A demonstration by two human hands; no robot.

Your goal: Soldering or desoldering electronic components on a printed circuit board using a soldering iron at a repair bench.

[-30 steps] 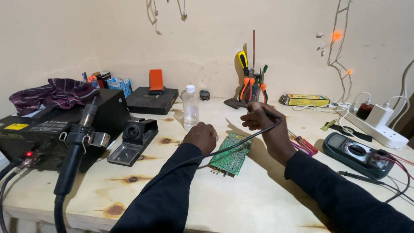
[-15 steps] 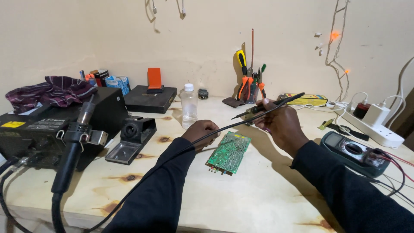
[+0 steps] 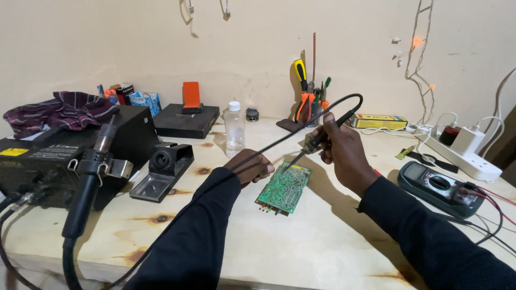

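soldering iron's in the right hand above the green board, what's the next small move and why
Probably lower the soldering iron tip a little onto the upper edge of the green circuit board. The right hand holds it angled down with the tip just above that edge, and the left hand rests at the board's left side, seemingly steadying it.

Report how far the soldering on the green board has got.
Done: the green circuit board lies solder side up on the wooden table, and the soldering iron is out of its stand. In hand: the right hand holds the iron with its tip just above the board's far edge; the left hand steadies the board. Left: whether any joint is finished cannot be told.
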